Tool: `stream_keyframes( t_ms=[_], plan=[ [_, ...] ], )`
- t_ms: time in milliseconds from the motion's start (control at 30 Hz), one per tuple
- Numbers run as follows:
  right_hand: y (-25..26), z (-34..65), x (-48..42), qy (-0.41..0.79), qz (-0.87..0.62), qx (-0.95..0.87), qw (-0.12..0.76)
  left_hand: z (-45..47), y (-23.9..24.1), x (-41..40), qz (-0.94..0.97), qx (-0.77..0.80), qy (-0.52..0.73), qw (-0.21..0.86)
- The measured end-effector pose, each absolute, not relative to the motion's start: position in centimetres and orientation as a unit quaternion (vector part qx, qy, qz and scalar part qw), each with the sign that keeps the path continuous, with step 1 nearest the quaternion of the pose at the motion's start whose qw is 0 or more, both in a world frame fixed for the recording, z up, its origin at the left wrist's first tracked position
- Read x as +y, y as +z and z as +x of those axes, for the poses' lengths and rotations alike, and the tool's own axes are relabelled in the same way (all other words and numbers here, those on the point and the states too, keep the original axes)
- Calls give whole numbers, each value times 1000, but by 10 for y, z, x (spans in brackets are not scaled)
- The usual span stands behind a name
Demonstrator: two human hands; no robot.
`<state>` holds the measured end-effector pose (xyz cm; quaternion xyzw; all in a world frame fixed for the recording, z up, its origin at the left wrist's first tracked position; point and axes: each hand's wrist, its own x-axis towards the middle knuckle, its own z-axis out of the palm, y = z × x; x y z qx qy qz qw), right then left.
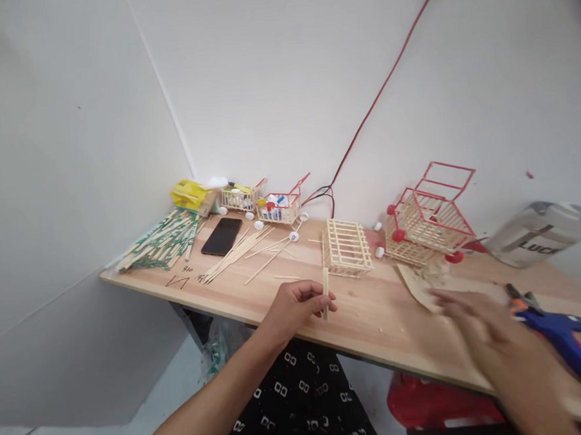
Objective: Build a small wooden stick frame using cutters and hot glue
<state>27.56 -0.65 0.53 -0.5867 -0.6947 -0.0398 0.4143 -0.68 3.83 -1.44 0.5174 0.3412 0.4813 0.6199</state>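
Before the slatted basket [347, 248], my left fingers [318, 302] pinched sticks [325, 281] upright, likely for alignment; my right fingers [454, 304] were too blurred to tell.

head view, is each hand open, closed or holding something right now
Left hand: closed, holding thin pale wooden sticks.
Right hand: blurred; whether open or closed cannot be told.
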Motion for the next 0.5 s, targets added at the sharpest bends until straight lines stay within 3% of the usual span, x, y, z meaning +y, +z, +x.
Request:
stream_keyframes(
  t_ms=[100,267,500],
  plan=[
    [-5,211,20,106,-513,-743,417,-6,-18,43,532,349,478,606],
    [-15,144,42,246,-498,-715,426,-10,-29,50,572,353,474,569],
    [-18,142,44,301,-508,-660,464,-12,-33,50,613,386,447,525]
  ],
)
